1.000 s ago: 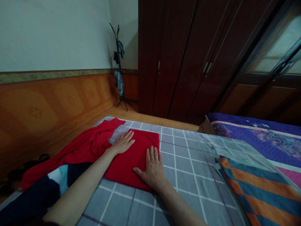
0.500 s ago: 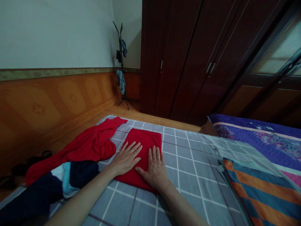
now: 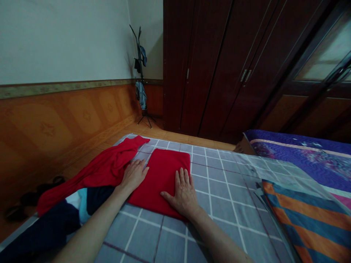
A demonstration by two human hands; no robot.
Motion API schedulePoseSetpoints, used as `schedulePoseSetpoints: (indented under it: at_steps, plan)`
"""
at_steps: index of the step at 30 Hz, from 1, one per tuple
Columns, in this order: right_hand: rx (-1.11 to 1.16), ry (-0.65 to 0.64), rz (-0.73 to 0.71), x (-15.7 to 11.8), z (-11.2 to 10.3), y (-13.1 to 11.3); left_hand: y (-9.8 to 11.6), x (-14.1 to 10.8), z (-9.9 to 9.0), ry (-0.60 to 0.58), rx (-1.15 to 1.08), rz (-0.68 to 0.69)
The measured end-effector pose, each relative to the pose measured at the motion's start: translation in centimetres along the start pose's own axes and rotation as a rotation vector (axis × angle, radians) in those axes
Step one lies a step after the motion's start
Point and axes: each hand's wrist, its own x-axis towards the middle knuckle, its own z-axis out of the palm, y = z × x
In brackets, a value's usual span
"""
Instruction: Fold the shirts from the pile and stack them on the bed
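Observation:
A folded red cloth [image 3: 161,182] lies flat on the grey checked bed sheet [image 3: 219,193]. My left hand [image 3: 135,174] rests at its left edge, fingers stretched out, between it and a loose red garment [image 3: 101,168]. Flat on the right part of the folded cloth lies my right hand [image 3: 183,193], its thumb spread from the fingers. Neither hand grips anything. Beside my left forearm is a crumpled navy, white and light blue garment [image 3: 52,223].
Folded orange and blue striped fabric [image 3: 309,215] lies on the bed at the right. A purple patterned mattress [image 3: 301,153] is beyond it. A coat stand [image 3: 142,73] stands in the corner beside a dark red wardrobe [image 3: 214,65]. Dark shoes [image 3: 30,199] are on the floor at left.
My left hand has slid left from the middle of the folded red cloth to its left edge. My right hand has stayed nearly in place on the cloth.

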Motion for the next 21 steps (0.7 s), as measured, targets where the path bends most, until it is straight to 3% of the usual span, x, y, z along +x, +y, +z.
schedulePoseSetpoints:
  at_steps: [5,10,15,21]
  plan:
    - [0.016,0.074,0.088,0.5,-0.2,0.6,-0.3,-0.1,-0.9,-0.076,-0.047,-0.049]
    - [-0.058,0.165,0.234,1.2,-2.2,2.4,-1.0,0.2,-1.1,-0.204,-0.161,-0.091]
    - [-0.135,0.086,0.276,1.3,-4.3,3.4,-1.4,0.2,-1.3,-0.279,-0.227,-0.126]
    - [-0.002,-0.094,0.366,1.5,-4.7,3.5,-2.1,0.4,-0.8,-0.349,-0.354,-0.102]
